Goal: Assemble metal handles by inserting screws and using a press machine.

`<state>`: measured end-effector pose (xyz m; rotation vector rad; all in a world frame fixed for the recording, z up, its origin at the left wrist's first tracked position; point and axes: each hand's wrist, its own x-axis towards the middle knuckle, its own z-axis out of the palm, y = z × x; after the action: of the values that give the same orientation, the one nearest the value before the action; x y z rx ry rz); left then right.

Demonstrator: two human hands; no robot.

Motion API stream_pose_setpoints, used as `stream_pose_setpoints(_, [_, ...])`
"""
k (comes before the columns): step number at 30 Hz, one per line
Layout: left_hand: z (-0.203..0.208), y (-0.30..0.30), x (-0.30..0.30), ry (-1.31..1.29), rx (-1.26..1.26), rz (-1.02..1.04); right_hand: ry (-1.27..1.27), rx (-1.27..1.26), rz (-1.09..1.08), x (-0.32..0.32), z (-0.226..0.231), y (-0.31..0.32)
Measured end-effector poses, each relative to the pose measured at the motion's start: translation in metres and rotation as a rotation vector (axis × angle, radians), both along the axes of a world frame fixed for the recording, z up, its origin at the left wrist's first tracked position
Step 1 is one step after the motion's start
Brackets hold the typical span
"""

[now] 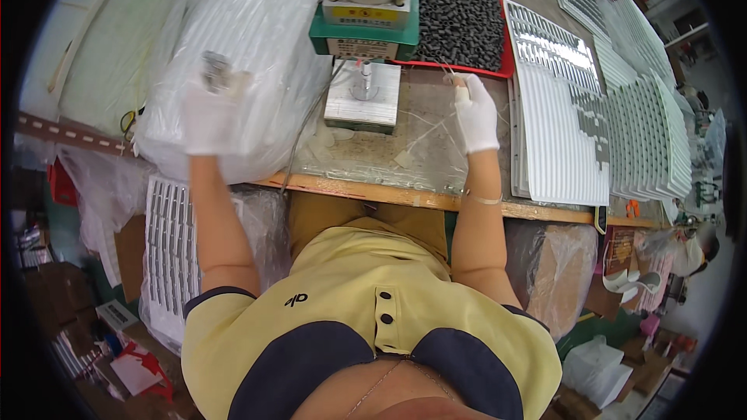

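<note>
My left hand (208,118), in a white glove and smeared by motion, is over a plastic-wrapped stack at the left. A blurred silvery-grey piece (215,70) shows at its fingertips; its exact kind cannot be made out. My right hand (476,117), gloved with bare fingertips showing, is closed on thin metal tweezers (447,68) whose tips point up and left, near the red tray. Between my hands is a bench press (364,12) with a green head. Beneath it sits a metal block (362,101) with a short upright silver pin (366,70).
A red tray (510,54) holds many small black cylinders (457,8). White slotted panels (556,140) lie at the right, with stacked ribbed panels (646,136) beyond. The wrapped stack (257,70) fills the left bench. The wooden bench edge (373,194) runs before me.
</note>
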<state>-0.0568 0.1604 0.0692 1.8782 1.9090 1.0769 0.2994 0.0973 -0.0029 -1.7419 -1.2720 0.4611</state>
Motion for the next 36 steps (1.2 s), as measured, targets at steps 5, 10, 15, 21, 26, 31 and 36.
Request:
stream_pose_setpoints(5, [-0.016, 0.072, -0.079, 0.609, -0.18, 0.148, -0.361, -0.227, -0.193, 0.029, -0.004, 0.039])
stream_pose_setpoints(10, [-0.039, 0.088, -0.101, 0.576, -0.406, 0.167, -0.527, -0.284, -0.11, 0.004, 0.012, 0.078])
stream_pose_setpoints(15, [-0.027, 0.059, -0.09, -0.269, -0.093, -0.059, -0.748, -0.219, -0.046, 0.004, -0.017, 0.113])
stream_pose_setpoints(21, [-0.015, -0.033, 0.04, -0.334, -0.356, -0.336, -0.636, -0.202, -0.069, 0.0, 0.004, 0.09])
stream_pose_setpoints(26, [-0.051, -0.038, 0.124, -0.522, -0.324, -0.477, -0.047, 0.053, 0.322, -0.006, 0.041, 0.007])
stream_pose_setpoints(31, [-0.072, -0.042, 0.16, -0.504, -0.331, -0.588, -0.28, 0.044, 0.304, -0.003, 0.054, -0.038])
stream_pose_setpoints(36, [-0.098, -0.049, 0.182, -0.145, 0.129, -0.728, -0.82, -0.188, 0.32, 0.006, 0.074, -0.055])
